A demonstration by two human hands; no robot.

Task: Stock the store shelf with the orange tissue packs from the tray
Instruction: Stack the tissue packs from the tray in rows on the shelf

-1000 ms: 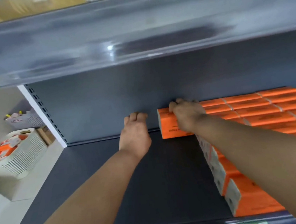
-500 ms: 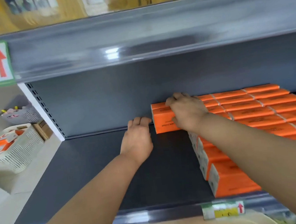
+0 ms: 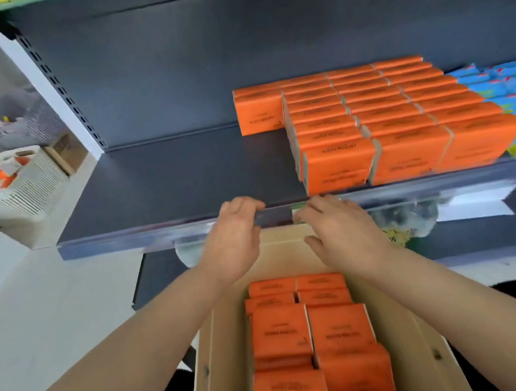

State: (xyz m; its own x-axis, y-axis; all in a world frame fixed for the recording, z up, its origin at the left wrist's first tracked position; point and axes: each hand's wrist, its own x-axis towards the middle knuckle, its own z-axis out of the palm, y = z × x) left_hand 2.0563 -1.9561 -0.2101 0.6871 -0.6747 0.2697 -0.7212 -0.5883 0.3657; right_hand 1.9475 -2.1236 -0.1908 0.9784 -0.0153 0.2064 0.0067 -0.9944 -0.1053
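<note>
- Fingers (image 3: pixel 253 207) of the left hand (image 3: pixel 233 242) are bent a little and loose. They hold nothing. Their tips are right by the front edge of the shelf (image 3: pixel 168 173).
- Fingers of the right hand (image 3: pixel 345 234) are almost straight and soft. They hold nothing too.
- Half a second ago the right hand was far in at the back of the shelf, lying on one pack, and the left hand was just beside it. Now both hands have come back out and hang over the far end of the tray (image 3: pixel 210 359).
- That new pack (image 3: pixel 259 112) now stands at the back wall. It touches the left side of the big block of orange tissue packs (image 3: pixel 401 116). No hand is on it, so I think that one is done.
- Many more orange packs (image 3: pixel 280 330) lie in two rows in the tray, under the wrists. The job looks far from over. The hands will likely need to go down for another pack next.
- In front of the new pack the shelf is bare and dark, so there is room for more.
- Blue packs (image 3: pixel 509 86) sit to the right of the orange block. A white basket (image 3: pixel 26 187) stands well off to the left.
</note>
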